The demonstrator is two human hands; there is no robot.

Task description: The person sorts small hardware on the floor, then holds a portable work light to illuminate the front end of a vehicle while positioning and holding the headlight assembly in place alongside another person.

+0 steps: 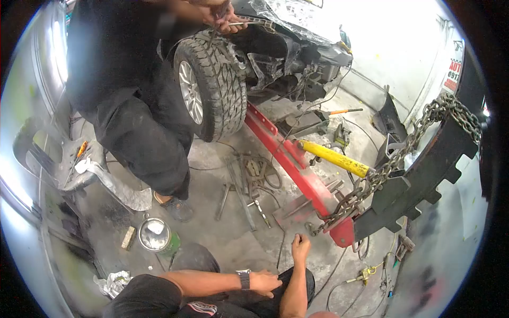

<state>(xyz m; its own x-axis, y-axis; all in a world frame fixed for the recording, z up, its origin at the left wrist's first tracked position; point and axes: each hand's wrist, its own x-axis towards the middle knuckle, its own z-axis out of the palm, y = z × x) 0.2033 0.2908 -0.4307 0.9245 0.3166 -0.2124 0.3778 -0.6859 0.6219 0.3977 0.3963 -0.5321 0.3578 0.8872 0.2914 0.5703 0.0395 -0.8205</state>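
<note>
My left hand [265,283], with a watch [244,279] on its wrist, rests palm down near my knee, fingers loosely apart, holding nothing visible. My right hand [300,248] is raised with its fingers curled together, close to the lower end of a red metal beam [297,175]; whatever it might hold is too small to make out. Beside that beam end, a chain [347,204] wraps round and runs up over a dark notched metal piece [419,180]. A yellow cylinder [334,157] joins the red beam.
A co-worker in dark clothes [138,122] stands at the upper left by a vehicle wheel [212,87], hands at the fender. Tools [241,185], cables and a metal can [154,235] lie on the floor. A chair [63,159] stands at the left.
</note>
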